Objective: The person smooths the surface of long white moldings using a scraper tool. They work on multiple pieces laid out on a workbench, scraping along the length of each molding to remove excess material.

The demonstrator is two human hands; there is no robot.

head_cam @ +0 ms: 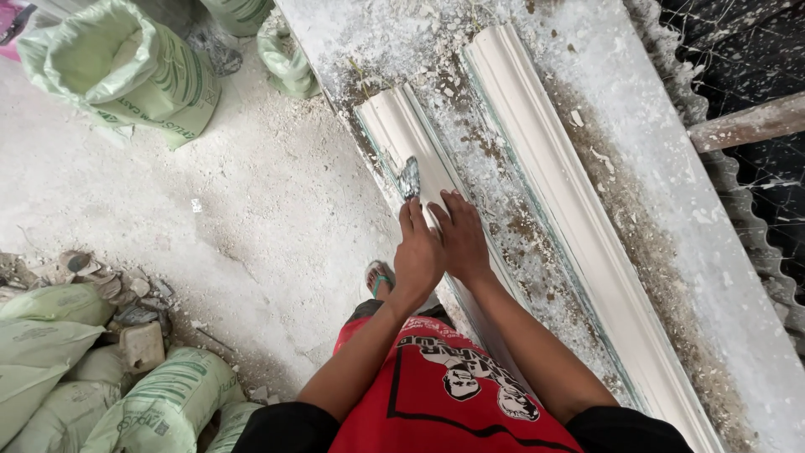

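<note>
I see my left hand (417, 252) clenched around the handle of a small scraper (409, 178), its plaster-caked blade resting on the near white moulding strip (401, 134) at the desk (637, 92) edge. My right hand (461, 239) lies just beside the left, its grip released, fingers flat on the same strip. A second, longer moulding (553, 176) runs parallel further in. Green sacks (126, 67) sit on the dusty floor (251, 218) to the left.

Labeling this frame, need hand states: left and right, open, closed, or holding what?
Left hand: shut on the scraper, blade resting on the near white moulding.
Right hand: open, holding nothing, fingers flat on the same moulding beside the left hand.
</note>
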